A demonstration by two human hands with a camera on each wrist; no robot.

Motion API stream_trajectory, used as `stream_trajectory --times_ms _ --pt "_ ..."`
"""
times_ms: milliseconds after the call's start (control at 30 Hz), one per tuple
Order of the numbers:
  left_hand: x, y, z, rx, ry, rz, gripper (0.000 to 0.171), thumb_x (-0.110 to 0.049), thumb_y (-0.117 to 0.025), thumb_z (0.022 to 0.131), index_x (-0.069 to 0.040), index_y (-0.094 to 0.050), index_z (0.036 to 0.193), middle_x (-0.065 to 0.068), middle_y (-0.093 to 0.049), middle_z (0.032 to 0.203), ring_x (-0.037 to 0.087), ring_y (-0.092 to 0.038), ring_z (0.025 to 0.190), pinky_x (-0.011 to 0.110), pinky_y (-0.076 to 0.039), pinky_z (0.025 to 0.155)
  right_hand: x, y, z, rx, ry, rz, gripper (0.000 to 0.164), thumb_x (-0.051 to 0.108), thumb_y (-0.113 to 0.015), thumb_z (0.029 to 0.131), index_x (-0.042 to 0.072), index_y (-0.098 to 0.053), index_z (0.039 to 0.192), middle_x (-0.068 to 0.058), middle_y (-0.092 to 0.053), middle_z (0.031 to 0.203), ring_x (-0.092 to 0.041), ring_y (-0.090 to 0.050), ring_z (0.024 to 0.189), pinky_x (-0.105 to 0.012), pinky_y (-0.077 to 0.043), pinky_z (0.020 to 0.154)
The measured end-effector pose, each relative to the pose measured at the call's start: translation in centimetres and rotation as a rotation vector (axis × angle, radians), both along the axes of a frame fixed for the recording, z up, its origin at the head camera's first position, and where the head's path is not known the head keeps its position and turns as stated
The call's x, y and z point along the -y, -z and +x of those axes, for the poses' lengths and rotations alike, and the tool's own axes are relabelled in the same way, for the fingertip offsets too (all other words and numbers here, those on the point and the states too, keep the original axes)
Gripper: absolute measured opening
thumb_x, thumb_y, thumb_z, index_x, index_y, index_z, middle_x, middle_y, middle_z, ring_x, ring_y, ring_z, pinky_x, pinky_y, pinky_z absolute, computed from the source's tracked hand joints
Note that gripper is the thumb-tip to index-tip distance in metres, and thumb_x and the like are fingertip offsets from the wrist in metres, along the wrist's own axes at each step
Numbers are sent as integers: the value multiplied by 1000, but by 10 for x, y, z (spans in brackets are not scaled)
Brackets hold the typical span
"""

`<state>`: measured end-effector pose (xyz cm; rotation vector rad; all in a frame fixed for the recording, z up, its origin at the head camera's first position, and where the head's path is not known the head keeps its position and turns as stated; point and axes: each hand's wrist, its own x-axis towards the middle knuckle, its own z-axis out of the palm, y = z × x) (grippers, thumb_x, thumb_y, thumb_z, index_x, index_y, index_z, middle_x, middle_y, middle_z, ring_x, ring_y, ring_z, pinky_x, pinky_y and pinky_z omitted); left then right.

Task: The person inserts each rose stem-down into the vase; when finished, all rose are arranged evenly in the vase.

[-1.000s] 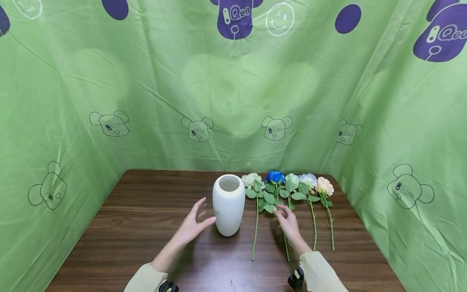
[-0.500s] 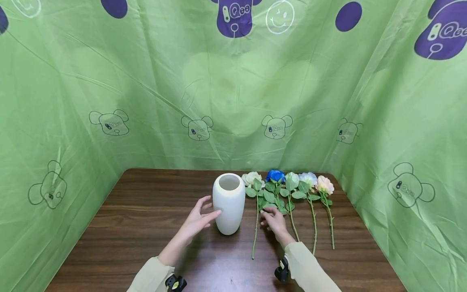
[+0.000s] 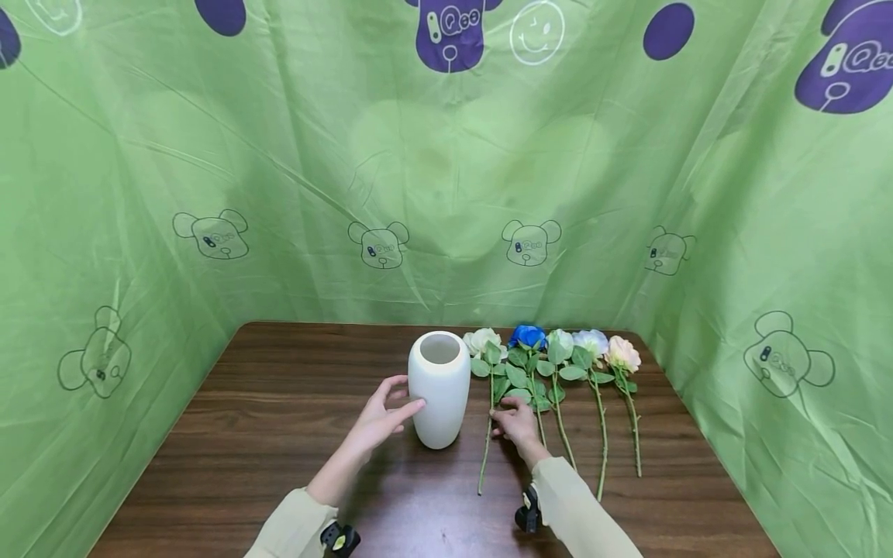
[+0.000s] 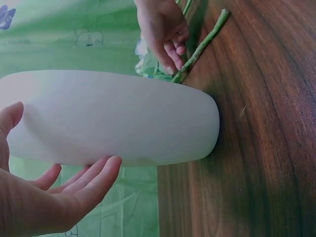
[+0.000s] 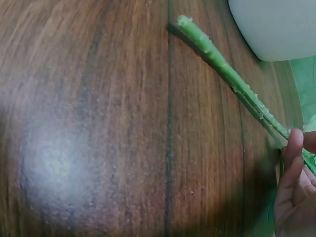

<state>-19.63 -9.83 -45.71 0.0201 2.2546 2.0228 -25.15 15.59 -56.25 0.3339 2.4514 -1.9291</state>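
A tall white vase (image 3: 439, 403) stands upright on the table. At its left side is my left hand (image 3: 380, 418), thumb over the front and fingers fairly straight along the side. In the left wrist view the fingertips (image 4: 112, 163) lie at the edge of the vase; firm contact is hard to tell. To the right of the vase, my right hand (image 3: 518, 425) pinches the green stem of a white rose (image 3: 483, 341). In the right wrist view the thumb and fingers (image 5: 295, 143) meet on this stem (image 5: 222, 66), whose cut end points away from the hand.
Right of the white rose lie a blue rose (image 3: 527, 336), a pale green-white rose (image 3: 560, 346), a pale lilac rose (image 3: 591, 342) and a peach rose (image 3: 623, 353), stems toward the person. Green printed cloth (image 3: 446, 287) hangs around the brown wooden table (image 3: 293, 372).
My right hand has moved left from near the blue rose's stem to the white rose's stem, whose lower end shifts slightly left. The left hand has moved closer against the vase.
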Motion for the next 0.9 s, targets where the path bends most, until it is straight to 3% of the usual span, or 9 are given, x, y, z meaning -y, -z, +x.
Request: stream_trajectory --times_ms 133,267,367,433,533,667,767,900 --pt "1 1 0 -6 -2 -1 57 -28 -69 77 -11 -41 124 18 -48 118 29 -53 96 46 -47 70 5 0 0 -27 6 172 46 11 -70 72 -8 -47 108 -8 -61 67 -23 -57 46 -26 -44 42" --pt "0 1 0 -7 3 -4 57 -27 -68 78 -11 -41 124 19 -48 119 29 -53 97 40 -48 68 8 -2 -3 19 15 399 50 19 -72 71 0 -48 110 -1 -60 67 -19 -58 53 -34 -46 55" --pt "0 0 0 -9 5 -5 58 -27 -68 78 -10 -40 125 20 -48 119 29 -53 97 38 -47 66 8 -3 -5 57 30 491 48 20 -70 70 6 -48 110 1 -60 70 -19 -57 63 -40 -43 62" --pt "-1 -1 1 -9 5 1 58 -26 -68 78 -9 -39 126 20 -47 120 29 -52 97 39 -47 66 7 -3 -6 55 48 496 45 17 -69 68 6 -50 108 1 -60 70 -19 -55 67 -40 -43 64" --pt "-2 -1 0 -15 3 -1 59 -26 -68 78 -8 -38 126 20 -47 119 28 -53 95 40 -47 66 4 -2 -5 20 49 390 42 9 -67 67 1 -51 105 -2 -60 68 -17 -55 59 -34 -44 59" --pt "-2 1 -1 -16 -6 -12 58 -27 -69 77 -9 -40 124 18 -49 117 28 -54 92 42 -47 67 -1 0 -3 6 -1 83 37 -4 -62 71 -8 -47 105 -9 -59 65 -13 -49 44 -24 -41 43" --pt "-2 1 -1 -14 -17 -11 56 -28 -70 76 -12 -42 122 16 -51 115 27 -56 89 44 -47 68 -8 -1 -1 29 -38 -102 37 -10 -58 74 -10 -44 108 -12 -59 67 -12 -48 42 -19 -40 39" --pt "-3 0 -1 -21 -20 -9 56 -27 -71 75 -12 -43 121 15 -52 114 27 -56 88 45 -47 68 -17 -13 4 33 -93 -173 38 -11 -54 77 -10 -42 113 -18 -59 73 -13 -52 46 -19 -43 42"
